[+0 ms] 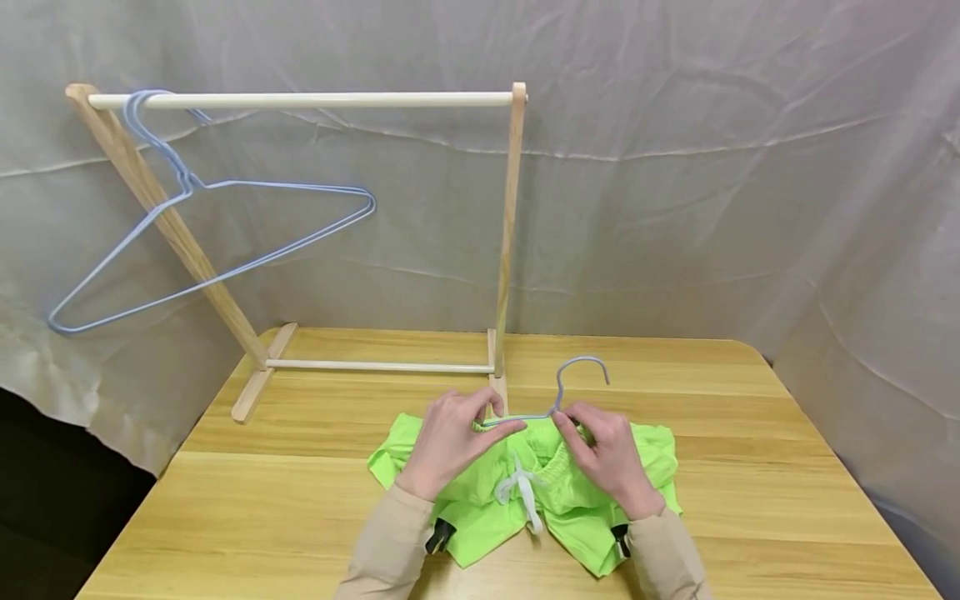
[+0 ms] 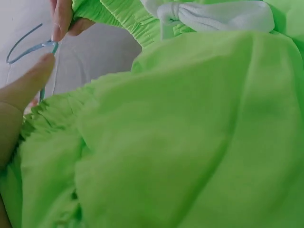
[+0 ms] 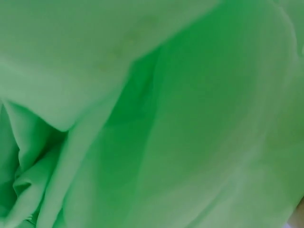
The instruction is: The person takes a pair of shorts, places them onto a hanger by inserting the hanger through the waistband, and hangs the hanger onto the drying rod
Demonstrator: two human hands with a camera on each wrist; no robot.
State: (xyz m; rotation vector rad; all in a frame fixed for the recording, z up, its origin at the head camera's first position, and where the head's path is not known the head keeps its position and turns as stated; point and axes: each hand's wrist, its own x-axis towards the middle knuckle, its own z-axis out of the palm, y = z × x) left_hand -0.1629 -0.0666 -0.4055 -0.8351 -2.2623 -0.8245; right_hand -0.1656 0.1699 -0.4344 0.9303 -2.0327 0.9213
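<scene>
Bright green shorts (image 1: 487, 508) with an elastic waistband and white drawstring bow (image 1: 522, 487) lie spread on the table. A blue wire clothes hanger (image 1: 560, 385) stands at the waistband, its hook upward; its left arm runs toward my left hand (image 1: 461, 433), and its lower part is hidden. My left hand holds the left side of the waistband, thumb stretched along the wire. My right hand (image 1: 602, 446) pinches the hanger's neck beside the waistband. In the left wrist view, right-hand fingers (image 2: 61, 19) meet the hanger's neck (image 2: 50, 43). Green cloth (image 3: 199, 118) fills most of the right wrist view.
A wooden garment rack (image 1: 510, 225) with a white top rail (image 1: 315, 101) stands at the back left. Blue hangers (image 1: 285, 250) hang at the rail's left end. Grey curtains (image 1: 675, 167) surround the wooden table (image 1: 750, 483).
</scene>
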